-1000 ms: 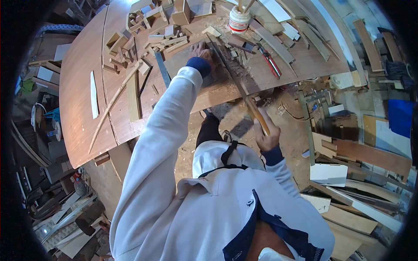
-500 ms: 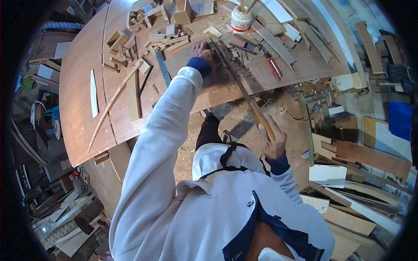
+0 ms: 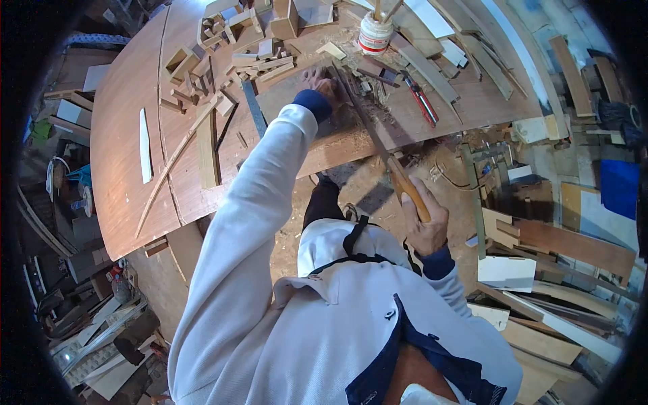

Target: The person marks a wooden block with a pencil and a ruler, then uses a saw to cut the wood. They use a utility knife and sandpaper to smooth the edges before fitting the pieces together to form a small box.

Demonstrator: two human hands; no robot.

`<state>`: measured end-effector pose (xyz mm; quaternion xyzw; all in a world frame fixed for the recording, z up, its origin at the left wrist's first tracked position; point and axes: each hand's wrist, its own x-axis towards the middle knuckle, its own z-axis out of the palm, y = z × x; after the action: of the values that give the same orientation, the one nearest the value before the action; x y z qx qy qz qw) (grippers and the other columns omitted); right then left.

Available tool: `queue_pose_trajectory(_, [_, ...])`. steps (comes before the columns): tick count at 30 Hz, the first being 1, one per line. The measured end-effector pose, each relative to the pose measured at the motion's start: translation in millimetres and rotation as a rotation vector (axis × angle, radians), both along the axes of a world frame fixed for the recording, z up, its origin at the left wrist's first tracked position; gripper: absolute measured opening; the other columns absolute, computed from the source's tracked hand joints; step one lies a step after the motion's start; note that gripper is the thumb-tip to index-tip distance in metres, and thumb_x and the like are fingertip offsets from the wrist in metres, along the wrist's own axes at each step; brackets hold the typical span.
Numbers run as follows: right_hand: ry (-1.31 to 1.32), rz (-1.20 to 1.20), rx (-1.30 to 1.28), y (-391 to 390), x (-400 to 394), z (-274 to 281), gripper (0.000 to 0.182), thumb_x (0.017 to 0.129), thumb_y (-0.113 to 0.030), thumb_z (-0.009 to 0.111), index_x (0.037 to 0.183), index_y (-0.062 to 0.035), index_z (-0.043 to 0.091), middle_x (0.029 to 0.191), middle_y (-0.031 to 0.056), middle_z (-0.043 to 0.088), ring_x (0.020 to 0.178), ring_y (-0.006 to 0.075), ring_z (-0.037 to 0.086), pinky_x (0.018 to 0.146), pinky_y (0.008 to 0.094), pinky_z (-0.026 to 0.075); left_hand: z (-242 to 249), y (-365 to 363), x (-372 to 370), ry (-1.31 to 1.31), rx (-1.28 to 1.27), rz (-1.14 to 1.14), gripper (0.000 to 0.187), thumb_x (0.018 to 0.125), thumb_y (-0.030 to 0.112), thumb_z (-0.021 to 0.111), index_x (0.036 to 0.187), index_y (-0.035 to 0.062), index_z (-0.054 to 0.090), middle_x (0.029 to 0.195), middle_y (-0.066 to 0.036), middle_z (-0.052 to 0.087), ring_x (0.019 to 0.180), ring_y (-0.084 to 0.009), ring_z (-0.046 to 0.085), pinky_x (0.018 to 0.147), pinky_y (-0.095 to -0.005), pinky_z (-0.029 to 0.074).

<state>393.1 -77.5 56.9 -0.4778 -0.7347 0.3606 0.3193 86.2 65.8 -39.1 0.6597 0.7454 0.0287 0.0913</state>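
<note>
My right hand (image 3: 425, 219) grips the wooden handle of a hand saw (image 3: 368, 125). Its long thin blade runs up and left across a flat wooden board (image 3: 351, 135) at the front edge of the workbench (image 3: 135, 182). My left hand (image 3: 318, 82) presses flat on that board just left of the blade, near its far tip. Sawdust and shavings lie around the cut. My white sleeves with blue cuffs fill the lower middle of the view.
Several small wood blocks (image 3: 229, 54) and strips lie on the bench's far side. A white glue pot (image 3: 374, 34) with sticks stands at the back. A red-handled tool (image 3: 422, 101) lies to the right. Planks and offcuts (image 3: 540, 270) pile up on the floor at right.
My right hand has drawn the saw back toward me and slightly right, so more blade is off the board. My left hand stays on the board.
</note>
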Motion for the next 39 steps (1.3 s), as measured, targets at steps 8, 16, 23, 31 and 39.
queue_pose_trajectory(8, [0.028, -0.014, -0.034, 4.1, -11.8, 11.4, 0.033, 0.087, -0.014, 0.06, 0.118, -0.0003, 0.057, 0.085, 0.0235, 0.065, 0.07, 0.0264, 0.069, 0.059, 0.0339, 0.051, -35.7, 11.6, -18.3, 0.056, -0.02, -0.083, 0.047, 0.063, 0.042, 0.07, 0.104, 0.0178, 0.068, 0.126, -0.018, 0.045, 0.121, -0.0408, 0.038, 0.103, -0.0479, 0.031])
queue_pose_trajectory(16, [0.059, -0.048, 0.038, -0.3, -6.7, 1.2, 0.035, 0.087, -0.014, 0.061, 0.119, -0.0001, 0.057, 0.086, 0.0231, 0.066, 0.071, 0.0236, 0.069, 0.06, 0.0324, 0.051, -43.0, 9.8, -21.3, 0.008, 0.072, -0.114, 0.052, 0.063, 0.043, 0.071, 0.107, 0.0154, 0.067, 0.13, -0.02, 0.045, 0.123, -0.0385, 0.037, 0.103, -0.0479, 0.032])
queue_pose_trajectory(23, [0.03, 0.004, 0.127, 50.3, -52.5, -23.5, 0.035, 0.087, -0.012, 0.06, 0.12, -0.0004, 0.056, 0.09, 0.0248, 0.065, 0.076, 0.0344, 0.068, 0.062, 0.0363, 0.053, -30.7, 3.8, -15.1, -0.068, 0.136, -0.076, 0.043, 0.059, 0.041, 0.074, 0.09, 0.011, 0.072, 0.128, -0.021, 0.045, 0.122, -0.0397, 0.036, 0.103, -0.0454, 0.033])
queue_pose_trajectory(31, [0.103, -0.041, 0.067, 27.9, -27.6, -49.4, 0.034, 0.087, -0.011, 0.061, 0.119, 0.0006, 0.057, 0.096, 0.0212, 0.067, 0.083, 0.0269, 0.068, 0.07, 0.0324, 0.052, -25.3, 2.6, -12.4, -0.054, 0.127, -0.059, 0.041, 0.058, 0.038, 0.074, 0.087, 0.01, 0.072, 0.127, -0.019, 0.045, 0.12, -0.0389, 0.039, 0.105, -0.0438, 0.032])
queue_pose_trajectory(39, [0.039, -0.086, 0.011, -3.1, 1.3, -16.0, 0.035, 0.086, -0.011, 0.061, 0.12, -0.0019, 0.057, 0.091, 0.0211, 0.067, 0.073, 0.0317, 0.069, 0.061, 0.0339, 0.053, -56.9, 14.8, -24.2, -0.047, 0.217, -0.098, 0.041, 0.058, 0.037, 0.073, 0.09, 0.0101, 0.073, 0.126, -0.019, 0.046, 0.12, -0.0382, 0.039, 0.104, -0.044, 0.032])
